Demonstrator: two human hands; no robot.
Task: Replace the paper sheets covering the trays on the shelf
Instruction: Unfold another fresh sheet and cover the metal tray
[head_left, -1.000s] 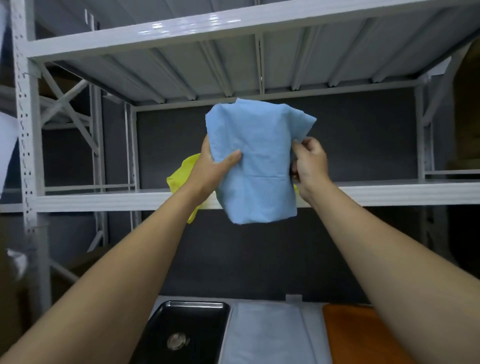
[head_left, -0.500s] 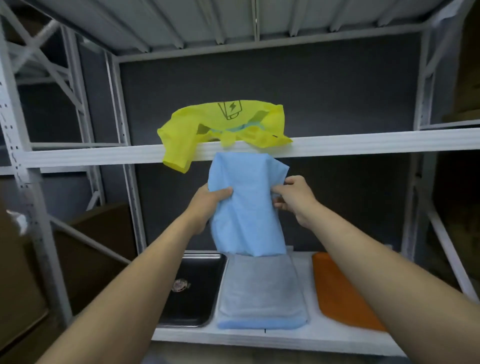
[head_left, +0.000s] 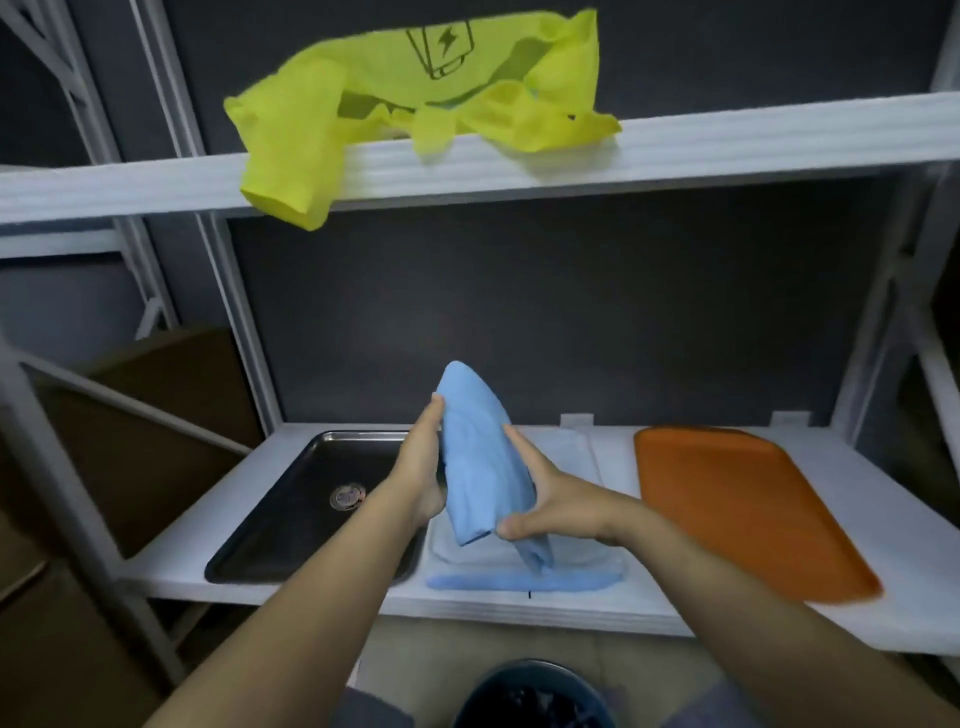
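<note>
A folded light blue sheet (head_left: 480, 457) stands on edge between my two hands, above the lower shelf. My left hand (head_left: 422, 475) presses flat against its left side, thumb over the top edge. My right hand (head_left: 543, 501) grips its right side, thumb under the lower corner. Below it a middle tray (head_left: 524, 574) lies covered with a blue sheet. A bare black metal tray (head_left: 306, 512) sits to the left. An orange tray (head_left: 748, 506) lies to the right.
A crumpled yellow bag (head_left: 415, 98) with a battery print hangs over the upper shelf (head_left: 727, 150). White rack posts stand at both sides. Brown cardboard boxes (head_left: 130, 452) are at the left. A dark bin (head_left: 530, 696) sits below, between my arms.
Both hands have brought the blue sheet down from upper-shelf height to just above the middle tray, and it has been turned edge-on. My view has tilted downward.
</note>
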